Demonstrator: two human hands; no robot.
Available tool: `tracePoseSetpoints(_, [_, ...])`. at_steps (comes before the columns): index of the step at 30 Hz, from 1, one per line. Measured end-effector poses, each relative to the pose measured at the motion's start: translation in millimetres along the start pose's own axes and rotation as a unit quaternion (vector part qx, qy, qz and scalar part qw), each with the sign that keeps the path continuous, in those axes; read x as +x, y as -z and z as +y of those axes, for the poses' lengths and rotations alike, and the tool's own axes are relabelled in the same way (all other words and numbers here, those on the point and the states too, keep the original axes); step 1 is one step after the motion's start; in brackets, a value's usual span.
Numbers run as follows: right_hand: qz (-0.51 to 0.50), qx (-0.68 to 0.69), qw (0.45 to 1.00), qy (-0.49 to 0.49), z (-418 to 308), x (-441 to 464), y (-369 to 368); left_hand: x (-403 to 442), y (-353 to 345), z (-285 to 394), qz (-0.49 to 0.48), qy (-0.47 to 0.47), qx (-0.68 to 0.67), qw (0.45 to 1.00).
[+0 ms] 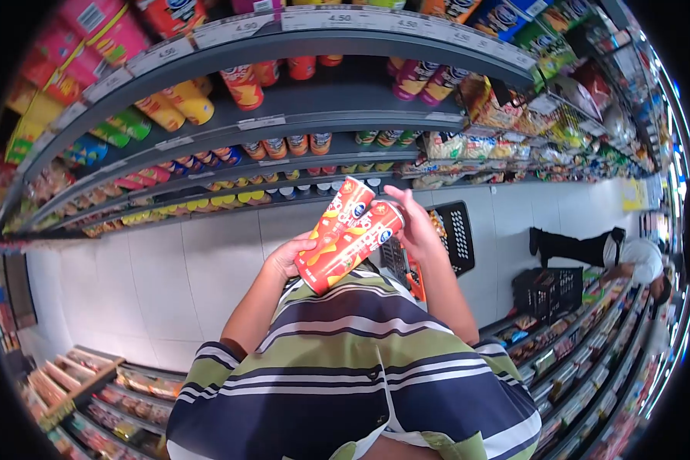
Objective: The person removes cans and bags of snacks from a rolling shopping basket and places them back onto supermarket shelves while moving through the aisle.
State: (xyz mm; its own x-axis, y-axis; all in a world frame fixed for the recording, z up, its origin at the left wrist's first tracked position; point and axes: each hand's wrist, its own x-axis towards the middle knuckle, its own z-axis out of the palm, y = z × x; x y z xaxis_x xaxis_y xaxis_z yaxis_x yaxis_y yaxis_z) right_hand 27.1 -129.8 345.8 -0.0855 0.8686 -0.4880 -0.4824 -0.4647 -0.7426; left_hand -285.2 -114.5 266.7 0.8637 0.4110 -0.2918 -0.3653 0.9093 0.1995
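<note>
Two red potato chip cans lie side by side before my striped shirt, slanting up to the right. My left hand (290,256) is closed around the lower part of the left chip can (337,218), its thumb on the front. The right chip can (351,249) overlaps it. My right hand (415,224) is at the top end of the right can, curled against its side with one finger raised; part of its grip is hidden behind the can. Below my right forearm stands a black shopping basket (460,241) with some packets in it.
Shelves (345,115) of chip cans and snack bags with price labels run across the front. To the right, a person in a white top (640,261) bends at a lower shelf beside another black basket (548,293). A wooden-edged rack (77,376) stands at lower left.
</note>
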Motion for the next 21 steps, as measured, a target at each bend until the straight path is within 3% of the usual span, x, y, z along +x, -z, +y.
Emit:
tracePoseSetpoints(4, [-0.028,0.242,0.97,0.006,31.8,-15.5,-9.7,0.7,1.9,-17.6,0.052,-0.076,-0.019,0.996])
tracePoseSetpoints(7, [-0.038,0.296,0.954,-0.03,40.6,-26.1,-20.5,1.6,-4.0,-20.8,0.067,-0.102,-0.025,0.992])
tracePoseSetpoints(10, [-0.104,0.238,0.963,-0.068,41.0,-27.1,-24.2,3.0,-12.2,-24.2,0.078,-0.133,-0.031,0.988])
tracePoseSetpoints(14, [-0.09,0.219,0.969,-0.07,21.5,-17.4,-29.7,9.0,-19.8,-19.7,0.066,-0.179,-0.044,0.981])
tracePoseSetpoints(16, [-0.057,0.171,0.984,-0.014,4.4,-7.8,-37.3,12.9,-27.4,-16.3,0.057,-0.21,-0.051,0.975])
tracePoseSetpoints(18, [-0.048,0.038,0.992,0.115,-18.3,3.7,-45.6,13.7,-31.9,-8.9,0.055,-0.259,-0.02,0.964])
tracePoseSetpoints(21, [-0.046,-0.143,0.921,0.36,-65.5,8.9,-82.4,10.1,-28.9,4.3,0.054,-0.302,-0.004,0.952])
